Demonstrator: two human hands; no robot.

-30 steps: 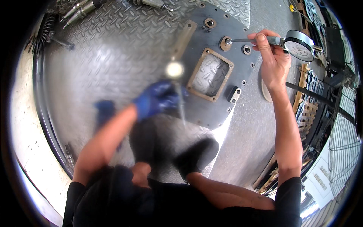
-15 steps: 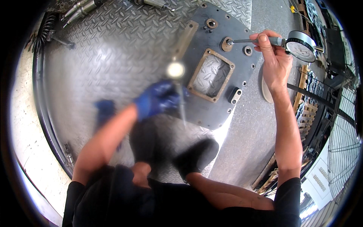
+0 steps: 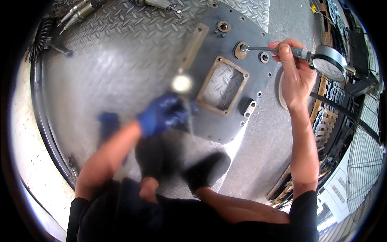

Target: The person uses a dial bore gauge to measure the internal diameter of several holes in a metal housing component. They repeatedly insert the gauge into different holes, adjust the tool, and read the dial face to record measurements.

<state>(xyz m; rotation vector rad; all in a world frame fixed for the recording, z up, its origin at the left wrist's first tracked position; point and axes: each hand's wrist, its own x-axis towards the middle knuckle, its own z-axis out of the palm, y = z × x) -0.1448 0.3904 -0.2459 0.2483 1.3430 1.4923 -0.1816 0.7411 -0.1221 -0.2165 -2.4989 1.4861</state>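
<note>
My bare right hand (image 3: pixel 297 76) grips a dial bore gauge (image 3: pixel 300 52) by its handle. Its round dial points away to the right, and its thin stem runs left into the hole of a brown oval boss (image 3: pixel 240 53). That boss sits on a large dark grey metal plate (image 3: pixel 252 30) with a framed rectangular opening and several round holes. At the plate's lower left is my left hand (image 3: pixel 163 114) in a blue glove. A bright glare spot and blur smear its fingers, so their grip and anything in them cannot be made out.
Below lies a tread-patterned metal surface (image 3: pixel 133 30). Metal tools (image 3: pixel 80 14) and a black coiled hose (image 3: pixel 37 42) are at the upper left. A blurred blue thing (image 3: pixel 109 123) lies by my left forearm. Wooden pallets (image 3: pixel 324 117) and wire mesh (image 3: pixel 365 157) stand at the right.
The gauge's dial end and my right hand have swung slightly right and down, while the stem's tip stays in the boss. My left hand sits a little further left and lower.
</note>
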